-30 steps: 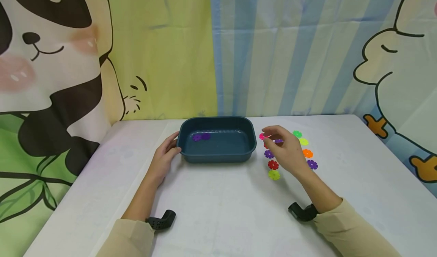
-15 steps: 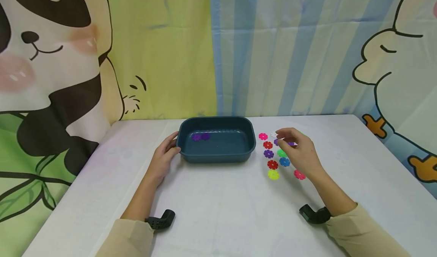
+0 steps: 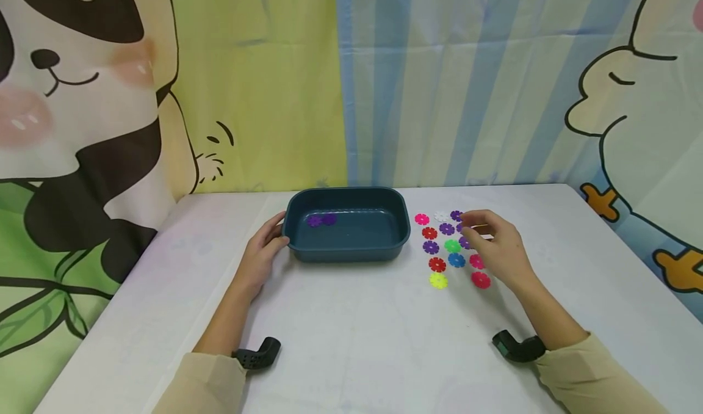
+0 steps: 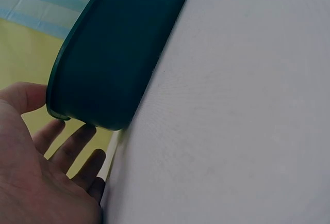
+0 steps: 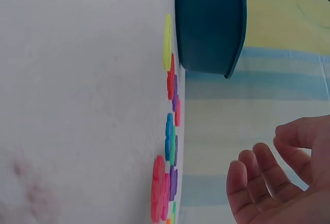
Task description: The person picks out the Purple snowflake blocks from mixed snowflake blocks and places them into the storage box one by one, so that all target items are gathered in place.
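Soft light cast a faint shadow below my right hand (image 3: 498, 249) onto the surface (image 3: 351, 334); wrist views looked dimmer.

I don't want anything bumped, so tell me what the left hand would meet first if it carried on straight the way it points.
The dark teal bin. The left hand sits right at its left end, thumb against it, so it would likely push that end at once.

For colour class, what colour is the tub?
The tub is dark teal, clearest in the head view.
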`<control>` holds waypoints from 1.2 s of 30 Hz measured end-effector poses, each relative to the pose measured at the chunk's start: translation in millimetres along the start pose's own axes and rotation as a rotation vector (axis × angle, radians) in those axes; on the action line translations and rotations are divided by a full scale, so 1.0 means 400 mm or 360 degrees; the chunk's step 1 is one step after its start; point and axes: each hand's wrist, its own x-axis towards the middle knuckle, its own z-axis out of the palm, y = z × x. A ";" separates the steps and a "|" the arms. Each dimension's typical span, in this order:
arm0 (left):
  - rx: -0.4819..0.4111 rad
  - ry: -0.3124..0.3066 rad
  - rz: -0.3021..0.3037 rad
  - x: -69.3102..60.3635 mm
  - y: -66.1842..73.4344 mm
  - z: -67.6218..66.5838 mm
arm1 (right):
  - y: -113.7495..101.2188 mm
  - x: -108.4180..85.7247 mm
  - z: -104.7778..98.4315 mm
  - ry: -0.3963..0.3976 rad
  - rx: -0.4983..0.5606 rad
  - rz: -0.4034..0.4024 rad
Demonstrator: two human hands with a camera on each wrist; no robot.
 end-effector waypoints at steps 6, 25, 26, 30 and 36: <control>-0.0026 -0.0003 -0.0016 0.000 0.001 -0.001 | 0.017 -0.006 -0.011 0.0002 0.0022 0.0022; -0.0014 -0.0002 -0.0021 -0.003 0.000 0.000 | 0.089 -0.014 -0.078 0.0019 -0.0131 0.0200; -0.0013 0.0000 -0.0021 -0.003 0.000 0.000 | 0.093 -0.015 -0.080 0.0014 -0.0133 0.0211; -0.0017 -0.0003 -0.0019 -0.003 0.001 0.001 | 0.108 -0.019 -0.084 -0.0002 -0.0129 0.0272; -0.0012 -0.0006 -0.0015 -0.002 0.003 -0.003 | 0.117 -0.014 -0.086 -0.0040 -0.0145 0.0325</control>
